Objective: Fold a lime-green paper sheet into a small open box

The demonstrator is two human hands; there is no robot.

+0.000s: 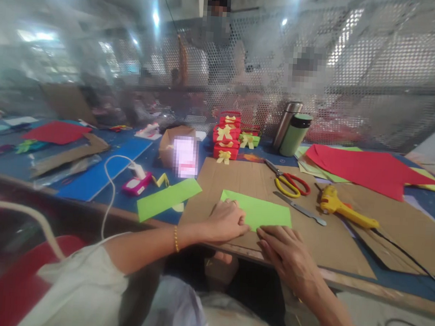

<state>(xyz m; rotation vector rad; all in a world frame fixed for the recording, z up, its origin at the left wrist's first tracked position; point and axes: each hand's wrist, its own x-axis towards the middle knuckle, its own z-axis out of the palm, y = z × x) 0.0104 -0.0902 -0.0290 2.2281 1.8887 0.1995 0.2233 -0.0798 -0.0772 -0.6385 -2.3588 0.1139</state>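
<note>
A green paper sheet [259,210] lies on a brown cardboard sheet [246,179] at the table's near edge. My left hand [226,221] rests curled on the paper's left end, fingers pressed together against it. Fingers extended, my right hand [288,251] lies on the paper's lower right edge and presses it flat. A second green paper strip [168,198] lies apart to the left on the blue table.
Red-and-yellow scissors [288,183], a metal ruler [300,209] and a yellow glue gun [342,206] lie right of the paper. Red gift boxes with yellow bows [226,136], two flasks [291,125] and red paper [364,167] sit behind. People stand beyond a mesh screen.
</note>
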